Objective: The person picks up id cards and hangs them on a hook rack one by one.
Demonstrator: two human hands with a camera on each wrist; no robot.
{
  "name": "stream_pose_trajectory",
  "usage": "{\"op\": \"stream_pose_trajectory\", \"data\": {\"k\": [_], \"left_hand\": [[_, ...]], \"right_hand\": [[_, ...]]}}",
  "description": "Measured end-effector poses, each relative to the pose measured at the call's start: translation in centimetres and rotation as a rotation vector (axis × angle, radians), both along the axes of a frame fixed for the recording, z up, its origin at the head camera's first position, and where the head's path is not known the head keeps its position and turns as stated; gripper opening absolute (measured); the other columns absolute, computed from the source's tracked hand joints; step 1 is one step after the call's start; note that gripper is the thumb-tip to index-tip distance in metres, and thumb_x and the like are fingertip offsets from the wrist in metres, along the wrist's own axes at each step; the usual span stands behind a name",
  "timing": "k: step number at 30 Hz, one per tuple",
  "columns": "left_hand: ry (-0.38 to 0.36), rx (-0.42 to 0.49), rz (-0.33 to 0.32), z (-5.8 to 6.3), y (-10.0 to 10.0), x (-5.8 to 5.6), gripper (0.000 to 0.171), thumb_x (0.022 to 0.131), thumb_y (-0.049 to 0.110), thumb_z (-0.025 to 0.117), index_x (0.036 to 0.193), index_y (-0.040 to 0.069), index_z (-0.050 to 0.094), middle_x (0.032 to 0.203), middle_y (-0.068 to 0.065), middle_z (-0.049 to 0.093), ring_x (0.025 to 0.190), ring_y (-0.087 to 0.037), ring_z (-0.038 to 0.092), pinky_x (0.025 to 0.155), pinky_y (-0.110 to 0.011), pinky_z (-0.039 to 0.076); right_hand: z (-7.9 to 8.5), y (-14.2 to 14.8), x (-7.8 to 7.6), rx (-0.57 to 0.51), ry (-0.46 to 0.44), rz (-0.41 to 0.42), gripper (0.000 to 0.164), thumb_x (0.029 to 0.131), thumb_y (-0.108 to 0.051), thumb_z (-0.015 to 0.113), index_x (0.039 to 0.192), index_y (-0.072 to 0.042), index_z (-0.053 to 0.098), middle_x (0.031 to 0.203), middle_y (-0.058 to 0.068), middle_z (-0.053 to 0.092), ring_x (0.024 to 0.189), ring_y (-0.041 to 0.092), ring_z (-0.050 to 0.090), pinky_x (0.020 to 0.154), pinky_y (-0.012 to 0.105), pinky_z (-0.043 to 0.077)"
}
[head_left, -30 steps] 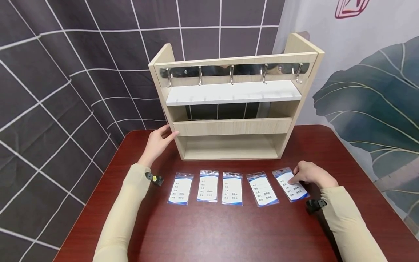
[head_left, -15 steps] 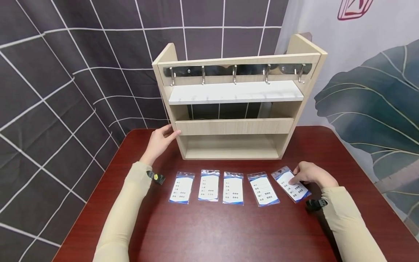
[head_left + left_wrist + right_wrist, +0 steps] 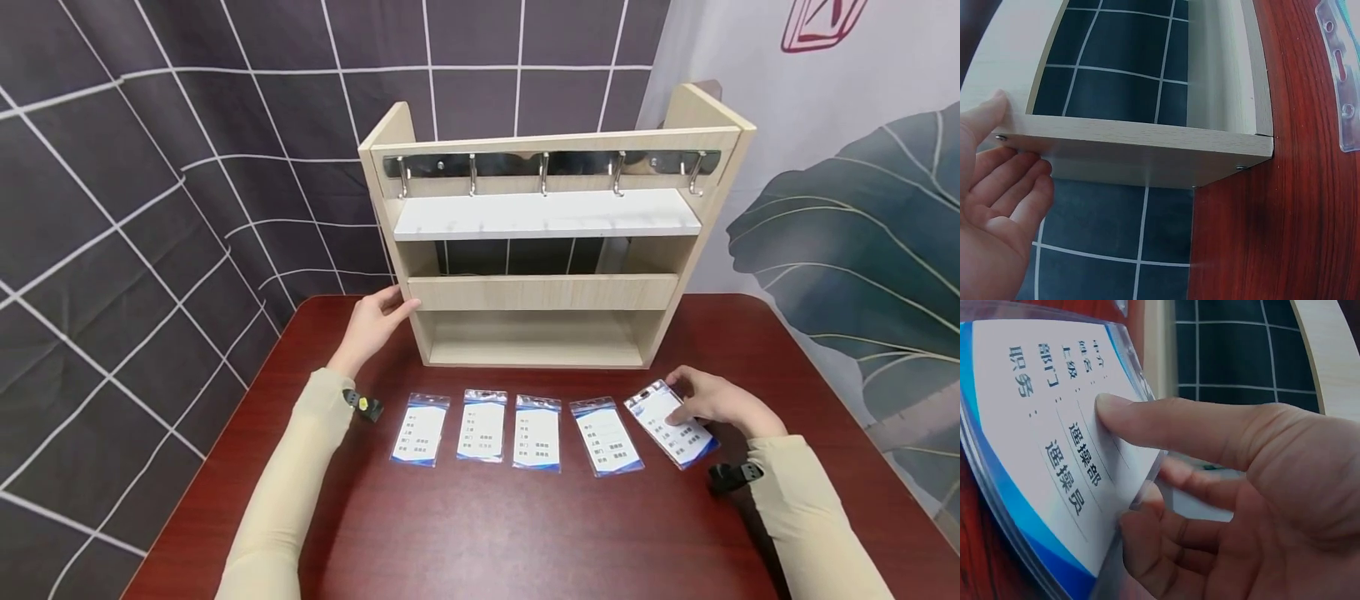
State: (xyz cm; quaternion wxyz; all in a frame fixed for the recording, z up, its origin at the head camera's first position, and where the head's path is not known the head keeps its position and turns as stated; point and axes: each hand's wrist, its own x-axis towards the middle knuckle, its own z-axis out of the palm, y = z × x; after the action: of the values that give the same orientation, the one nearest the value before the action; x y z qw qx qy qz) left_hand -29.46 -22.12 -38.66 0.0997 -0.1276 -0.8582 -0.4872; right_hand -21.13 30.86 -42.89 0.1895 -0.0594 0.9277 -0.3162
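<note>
Tipped up a little since the earlier look, the end card (image 3: 666,427) is pinched in my right grip (image 3: 717,402), just right of the other cards (image 3: 608,439) on the table (image 3: 525,533). My left grip (image 3: 371,325) holds the side of the shelf (image 3: 543,293). That shiny plastic might slip away if I squeeze too softly.

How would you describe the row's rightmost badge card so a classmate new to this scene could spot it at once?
On the dark red table, find the pale wooden rack with metal hooks. In front of it is a row of five white-and-blue cards; go to its right end. That badge card is the only one pinched by the right hand.
</note>
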Motion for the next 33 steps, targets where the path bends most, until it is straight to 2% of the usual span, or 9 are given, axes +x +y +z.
{"op": "stream_pose_trajectory", "data": {"k": [4, 11, 17, 26, 33], "left_hand": [[0.002, -0.008, 0.006, -0.1, 0.1, 0.0, 0.054, 0.095, 0.033, 0.073, 0.137, 0.0, 0.06, 0.132, -0.02, 0.064, 0.12, -0.033, 0.063, 0.1, -0.044, 0.053], [-0.006, -0.025, 0.0, 0.0, 0.1, 0.1, 0.057, 0.096, 0.034, 0.071, 0.139, 0.0, 0.059, 0.134, -0.019, 0.063, 0.121, -0.031, 0.063, 0.1, -0.043, 0.053], [-0.001, -0.028, 0.0, 0.1, 0.0, 0.0, 0.055, 0.096, 0.034, 0.071, 0.138, 0.001, 0.059, 0.133, -0.019, 0.064, 0.12, -0.031, 0.064, 0.1, -0.042, 0.053], [0.005, -0.022, -0.006, 0.0, 0.0, -0.1, 0.055, 0.096, 0.034, 0.071, 0.138, 0.001, 0.059, 0.133, -0.019, 0.064, 0.12, -0.031, 0.064, 0.099, -0.042, 0.053], [0.005, -0.014, -0.006, 0.0, 0.0, -0.1, 0.055, 0.096, 0.032, 0.071, 0.138, 0.0, 0.059, 0.133, -0.019, 0.064, 0.12, -0.031, 0.064, 0.099, -0.042, 0.053]], "right_hand": [[0.0, 0.1, 0.1, -0.058, 0.0, 0.027, 0.056, 0.08, -0.004, 0.078, 0.128, 0.004, 0.051, 0.103, 0.021, 0.061, 0.085, 0.027, 0.06, 0.069, 0.036, 0.054], [-0.1, 0.0, 0.0, -0.163, 0.058, 0.074, 0.03, 0.087, -0.003, 0.067, 0.115, 0.001, 0.057, 0.09, 0.011, 0.06, 0.076, 0.023, 0.056, 0.061, 0.031, 0.049], [1.1, -0.4, -0.3, -0.2, 0.089, 0.057, 0.017, 0.091, -0.006, 0.064, 0.107, -0.001, 0.061, 0.085, 0.008, 0.057, 0.075, 0.02, 0.054, 0.061, 0.028, 0.046], [3.4, -1.5, -0.4, -0.245, 0.118, 0.049, 0.02, 0.094, -0.013, 0.067, 0.106, 0.002, 0.059, 0.091, 0.01, 0.065, 0.08, 0.021, 0.06, 0.068, 0.03, 0.054], [5.0, -2.7, -0.8, -0.29, 0.18, 0.027, 0.024, 0.099, -0.017, 0.064, 0.113, 0.002, 0.057, 0.101, 0.015, 0.067, 0.087, 0.027, 0.063, 0.072, 0.032, 0.057]]}}
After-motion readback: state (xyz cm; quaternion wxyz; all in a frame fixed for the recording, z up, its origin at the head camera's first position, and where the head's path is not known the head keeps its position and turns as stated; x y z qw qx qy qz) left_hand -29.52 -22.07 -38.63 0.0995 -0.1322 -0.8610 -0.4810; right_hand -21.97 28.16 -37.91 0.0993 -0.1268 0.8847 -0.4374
